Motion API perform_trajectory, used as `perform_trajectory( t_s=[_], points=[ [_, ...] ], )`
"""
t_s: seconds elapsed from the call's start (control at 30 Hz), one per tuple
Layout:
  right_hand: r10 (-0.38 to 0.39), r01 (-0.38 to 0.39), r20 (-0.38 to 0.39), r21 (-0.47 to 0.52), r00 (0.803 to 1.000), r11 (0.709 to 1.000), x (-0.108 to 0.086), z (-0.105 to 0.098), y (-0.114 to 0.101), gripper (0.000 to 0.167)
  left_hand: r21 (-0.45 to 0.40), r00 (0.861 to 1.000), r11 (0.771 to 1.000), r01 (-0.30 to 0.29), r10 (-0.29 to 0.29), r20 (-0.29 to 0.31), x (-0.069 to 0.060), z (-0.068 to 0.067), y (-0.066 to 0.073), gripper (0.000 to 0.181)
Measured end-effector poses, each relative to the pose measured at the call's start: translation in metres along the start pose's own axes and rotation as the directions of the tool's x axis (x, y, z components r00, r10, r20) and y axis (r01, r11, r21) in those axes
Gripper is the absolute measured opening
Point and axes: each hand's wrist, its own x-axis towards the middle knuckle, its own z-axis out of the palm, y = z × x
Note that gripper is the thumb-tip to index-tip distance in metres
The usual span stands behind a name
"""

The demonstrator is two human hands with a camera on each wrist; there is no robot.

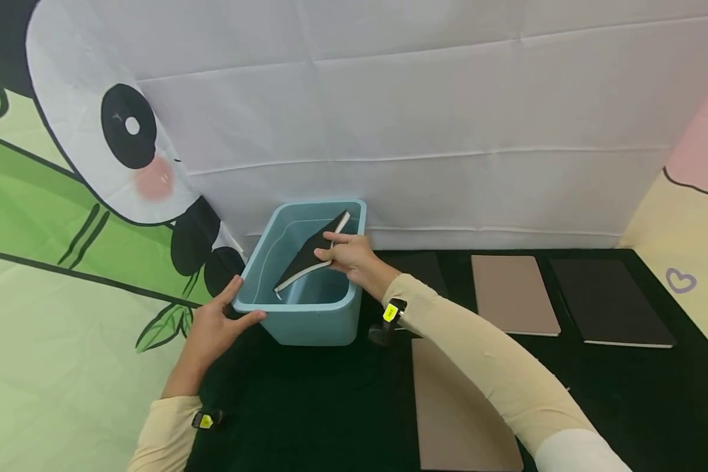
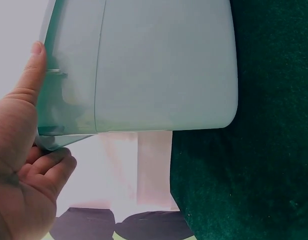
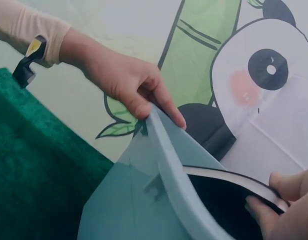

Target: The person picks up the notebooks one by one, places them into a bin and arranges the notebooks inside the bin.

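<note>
In the head view a light blue bin (image 1: 313, 326) stands at the table's back left. My left hand (image 1: 212, 331) grips its near left corner; the left wrist view shows that hand (image 2: 29, 165) with thumb and fingers on either side of the rim. My right hand (image 1: 354, 259) pinches a black notebook (image 1: 309, 252) by its pale page edge and holds it tilted within the bin's mouth. In the right wrist view the thumb and a finger of my right hand (image 3: 289, 205) clasp the notebook (image 3: 224, 200) beside the bin rim (image 3: 169, 160).
To the right on the dark green cloth (image 1: 307, 406) lie a brown notebook (image 1: 513, 295), a black one (image 1: 610, 301) and a nearer brown one (image 1: 460, 413), partly under my right arm. Another black notebook (image 1: 421, 269) lies behind my right wrist. A printed fabric backdrop (image 1: 419, 131) stands behind.
</note>
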Motion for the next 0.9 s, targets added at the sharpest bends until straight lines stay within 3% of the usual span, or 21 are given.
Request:
perform_trajectory(
  t_s=[0.17, 0.4, 0.53, 0.7, 0.9],
  points=[
    [0.009, -0.009, -0.016, -0.017, 1.000, 1.000, 0.002, 0.007, 0.002, 0.057, 0.000, 1.000, 1.000, 0.000, 0.000, 0.013, 0.002, 0.004, 0.002, 0.099],
    [0.051, -0.039, 0.112, -0.112, 0.992, 0.993, -0.008, -0.004, -0.004, 0.059, -0.002, 1.000, 1.000, -0.017, 0.017, 0.009, 0.004, 0.004, 0.005, 0.098],
    [0.062, -0.039, 0.152, -0.149, 0.986, 0.988, -0.024, -0.021, -0.016, 0.055, -0.004, 1.000, 1.000, -0.026, 0.026, 0.001, 0.006, 0.004, 0.007, 0.098],
    [-0.019, 0.054, 0.189, -0.182, 0.982, 0.982, -0.055, -0.053, -0.034, 0.051, -0.013, 0.999, 0.999, -0.043, 0.043, 0.000, 0.006, 0.006, 0.007, 0.098],
    [-0.118, 0.188, 0.232, -0.308, 0.966, 0.933, -0.096, -0.102, -0.036, 0.055, 0.001, 0.998, 0.998, -0.055, 0.055, -0.019, 0.006, 0.008, 0.004, 0.097]
  ],
)
